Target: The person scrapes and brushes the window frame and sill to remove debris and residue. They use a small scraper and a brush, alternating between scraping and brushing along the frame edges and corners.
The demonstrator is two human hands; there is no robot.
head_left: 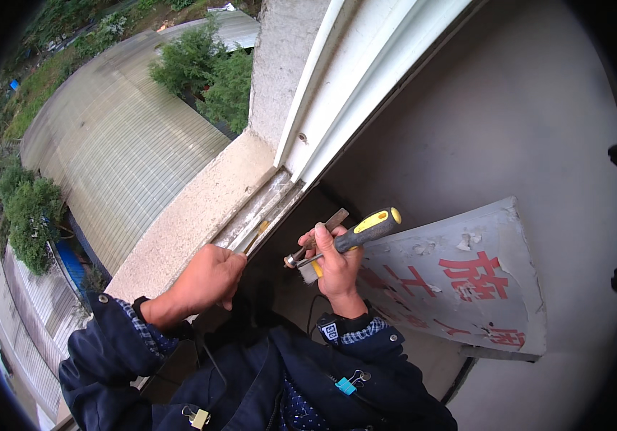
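Observation:
My left hand (208,279) is closed in a fist at the window sill track (252,217). A thin yellowish piece (261,228) lies in the track just beyond its fingers; whether the hand grips that piece is hidden. Further right, my right hand (340,273) is wrapped round a screwdriver (370,228) with a black and yellow handle, its shaft slanting down to the left. Bunched in the same hand are a brown, worn flat-ended tool (336,218) and a small yellow-edged piece with a pale, bristle-like end (310,274).
A white window frame (366,72) rises from the track. Outside the rough sill (179,208) lies a drop to corrugated roofs (129,136) and trees (204,75). A grey board with red characters (466,276) leans at the right, near a grey wall (509,129).

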